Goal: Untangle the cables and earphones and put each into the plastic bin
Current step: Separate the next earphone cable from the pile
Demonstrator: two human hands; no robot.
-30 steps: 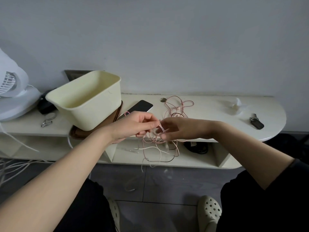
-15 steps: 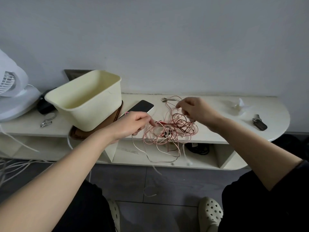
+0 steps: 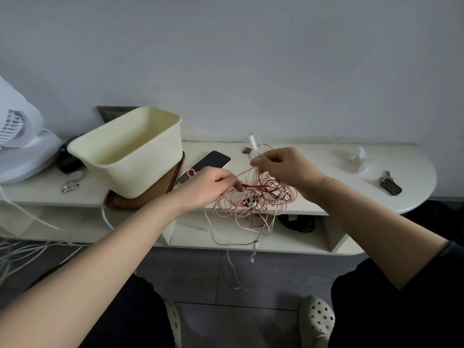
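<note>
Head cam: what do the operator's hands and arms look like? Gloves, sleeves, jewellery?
No gloves, rings or watch on the left hand or right hand. Both forearms uncovered. A dark sleeve edge shows high on the right arm; any left sleeve is out of frame.

A plain, pale grey wall fills the upper half of the view, evenly lit by soft, dull light that throws only faint shadows. Against it stands a low cream unit whose worktop runs nearly the full width and ends in a rounded edge on the right, with an open lower shelf beneath, split by upright dividers. Below lies a floor of large dark grey tiles with thin pale joints, and a grey wall plate sits low on the wall at the left.
</note>
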